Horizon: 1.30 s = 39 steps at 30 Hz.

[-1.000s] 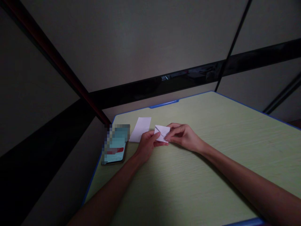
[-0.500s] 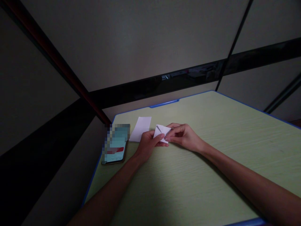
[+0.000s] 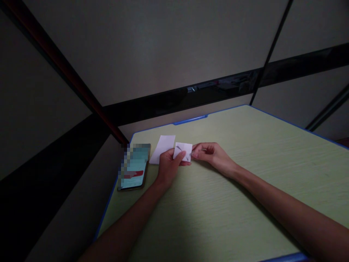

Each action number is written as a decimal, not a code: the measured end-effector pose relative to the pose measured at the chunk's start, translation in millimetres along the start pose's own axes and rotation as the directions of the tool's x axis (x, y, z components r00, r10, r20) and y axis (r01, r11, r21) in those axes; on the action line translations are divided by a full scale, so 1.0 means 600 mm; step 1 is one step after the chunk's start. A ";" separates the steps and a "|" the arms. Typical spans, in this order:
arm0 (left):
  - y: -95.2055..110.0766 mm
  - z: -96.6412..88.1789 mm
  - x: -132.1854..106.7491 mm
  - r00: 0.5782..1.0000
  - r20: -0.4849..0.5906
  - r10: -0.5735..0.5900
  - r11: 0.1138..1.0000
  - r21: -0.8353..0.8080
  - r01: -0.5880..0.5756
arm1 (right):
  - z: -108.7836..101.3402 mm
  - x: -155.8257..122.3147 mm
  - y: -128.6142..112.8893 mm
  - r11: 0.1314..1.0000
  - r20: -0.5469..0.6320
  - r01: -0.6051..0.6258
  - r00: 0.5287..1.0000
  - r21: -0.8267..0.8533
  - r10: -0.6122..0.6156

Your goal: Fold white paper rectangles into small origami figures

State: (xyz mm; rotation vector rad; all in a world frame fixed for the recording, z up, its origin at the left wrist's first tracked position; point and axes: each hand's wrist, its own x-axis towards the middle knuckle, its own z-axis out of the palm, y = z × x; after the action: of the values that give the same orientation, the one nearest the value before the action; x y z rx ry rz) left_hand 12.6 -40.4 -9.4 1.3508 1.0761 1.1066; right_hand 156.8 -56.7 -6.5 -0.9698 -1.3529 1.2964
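Your left hand (image 3: pixel 168 168) and right hand (image 3: pixel 212 155) both hold the small white folded paper (image 3: pixel 183 151) just above the pale green desk with the blue rim (image 3: pixel 218 203), near its far left corner. Your left grip is closed on the paper's left and lower edge, with the thumb laid across its front. Your right grip pinches the right edge between thumb and fingertips.

Half a second ago the paper showed a raised, pointed flap and a triangular outline. Now it faces you as a flat, nearly square piece with short dark lines running diagonally across it. These are probably creases or their shadows, though the dim light makes that hard to settle. The paper has also shifted a little to your left, and your left hand has moved with it. Your right hand has hardly moved.

A flat white rectangular sheet (image 3: pixel 163 148) lies on the desk just beyond your left hand, and the folded paper now sits close beside its right edge. Further left, a dark-framed phone (image 3: pixel 134 167) lies by the desk's left rim. Its screen is lit teal with a red band, but it is pixelated, so no writing on it can be read.
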 end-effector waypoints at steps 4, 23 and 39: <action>0.003 0.003 -0.002 1.000 0.003 0.003 1.000 0.007 -0.003 | 0.004 0.000 -0.003 0.994 0.030 -0.037 0.999 -0.107 0.040; 0.007 0.004 -0.003 0.996 0.028 -0.086 0.996 0.007 0.086 | 0.005 -0.001 0.000 0.985 -0.046 -0.096 0.995 -0.146 0.090; 0.003 -0.003 -0.004 0.995 0.100 -0.028 0.999 -0.017 0.030 | 0.009 0.003 0.006 0.996 -0.003 -0.049 0.999 -0.068 0.049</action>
State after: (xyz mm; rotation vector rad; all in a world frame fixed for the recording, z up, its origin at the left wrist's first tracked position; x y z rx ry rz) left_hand 10.5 -42.6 -7.8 1.3573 1.0078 1.0151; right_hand 150.9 -55.5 -9.3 -1.0563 -1.3878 1.2926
